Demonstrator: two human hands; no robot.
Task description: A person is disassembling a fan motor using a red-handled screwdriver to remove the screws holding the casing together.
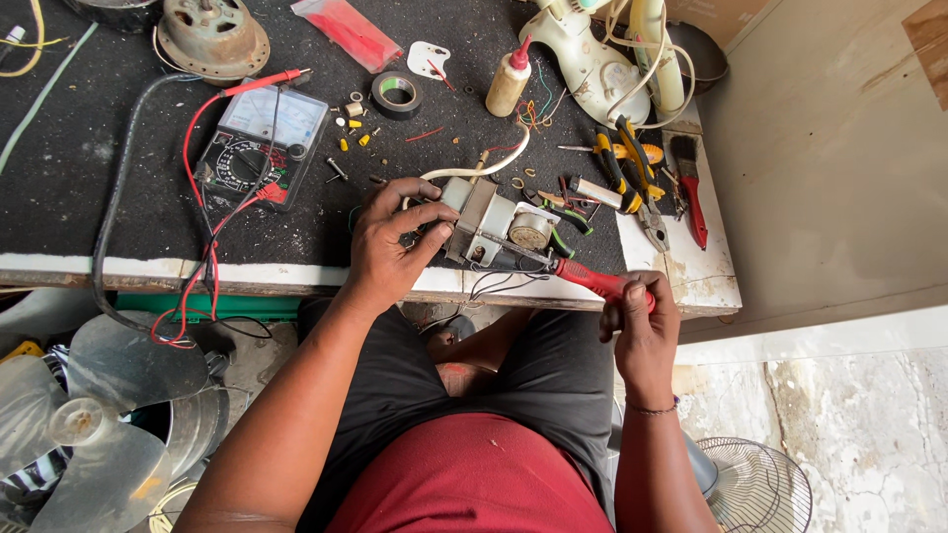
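Red shirt (474, 474) and dark shorts fill the bottom of the view, with the person's knees tucked under the bench (681, 281) edge. Right hand (640, 331) is closed around the red handle of a screwdriver (568, 271); its long axis runs from lower right up to the left, tip on the motor (489, 227). Left hand (390, 247) clamps the motor's left side, thumb and fingers pressed on the metal frame. The motor sits at the bench's front edge, between the hands, a white cable curving away from its top. Where the tip meets the motor is too small to make out, and thin wires droop off the edge below it.

Further back lie a multimeter (259, 143) with red and black leads, a roll of black tape (397, 94), a tan bottle (509, 81) with a red cap, and a flat red packet (348, 32). Yellow-handled pliers (627, 173) and a red-handled brush (691, 188) lie to the right. A clear fan blade (99, 424) is cut off at lower left, a wire fan guard (755, 484) at lower right.
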